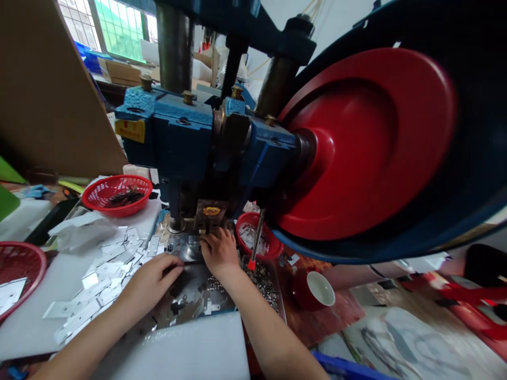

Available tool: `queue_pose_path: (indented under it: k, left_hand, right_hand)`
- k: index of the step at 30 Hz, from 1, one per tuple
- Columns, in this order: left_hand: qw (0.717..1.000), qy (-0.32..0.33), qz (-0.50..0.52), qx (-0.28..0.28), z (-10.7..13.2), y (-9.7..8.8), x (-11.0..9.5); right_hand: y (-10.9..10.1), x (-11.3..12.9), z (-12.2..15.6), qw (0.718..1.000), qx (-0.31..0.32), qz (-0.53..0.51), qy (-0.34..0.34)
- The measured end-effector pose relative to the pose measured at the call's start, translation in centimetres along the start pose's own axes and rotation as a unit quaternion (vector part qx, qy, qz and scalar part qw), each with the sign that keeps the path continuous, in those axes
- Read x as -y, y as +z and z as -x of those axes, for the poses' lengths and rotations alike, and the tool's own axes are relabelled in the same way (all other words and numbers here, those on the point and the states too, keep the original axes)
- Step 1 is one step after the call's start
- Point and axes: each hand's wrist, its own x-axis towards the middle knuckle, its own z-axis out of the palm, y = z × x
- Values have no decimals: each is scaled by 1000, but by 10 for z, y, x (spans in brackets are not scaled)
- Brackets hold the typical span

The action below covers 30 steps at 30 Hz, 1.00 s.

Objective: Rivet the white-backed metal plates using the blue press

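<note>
Press (182, 132) edge, right hand (221, 250) close, gap, left hand (156, 275)

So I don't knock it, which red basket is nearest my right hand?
The red basket behind the red-tipped rod, just right of your right hand; the basket with dark pieces and the basket at the left edge are farther left.

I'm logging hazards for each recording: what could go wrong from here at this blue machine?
The right hand has its fingers close to the foot of the metal block on the blue machine; if that block came down, they could be pinched.

The loose heap of flat pieces lies alongside the left forearm, which might brush some out of place or get scraped.
</note>
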Motion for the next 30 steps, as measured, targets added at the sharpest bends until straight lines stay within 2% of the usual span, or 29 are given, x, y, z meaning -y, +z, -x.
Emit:
queue_pose_path:
  k: [5,7,10,12,17,21,27,30]
  left_hand:
    - [995,-26,45,-85,-27,-15,-9]
    - [992,-27,44,-112,-39,-15,-13]
    - [990,-23,27,-138,-51,-12,-16]
    - [989,-24,23,-145,-55,-11,-16]
    - [988,-26,21,-149,-54,-7,-13]
    - [989,-27,15,-147,-53,-3,-16]
    - [987,-36,16,-153,-52,-3,-15]
    - [987,-35,22,-154,-50,-3,-13]
  right_hand:
    - [-12,3,9,997,-12,23,-78]
    - [-13,3,8,997,-6,10,-76]
    - [-12,2,4,999,6,-30,-36]
    - [-13,1,3,999,3,-40,-21]
    - [-14,2,5,996,-17,-9,-82]
    - [-12,0,0,999,-4,-44,-16]
    - [-15,1,7,994,-21,-6,-105]
    - [-12,0,7,995,-24,-52,-81]
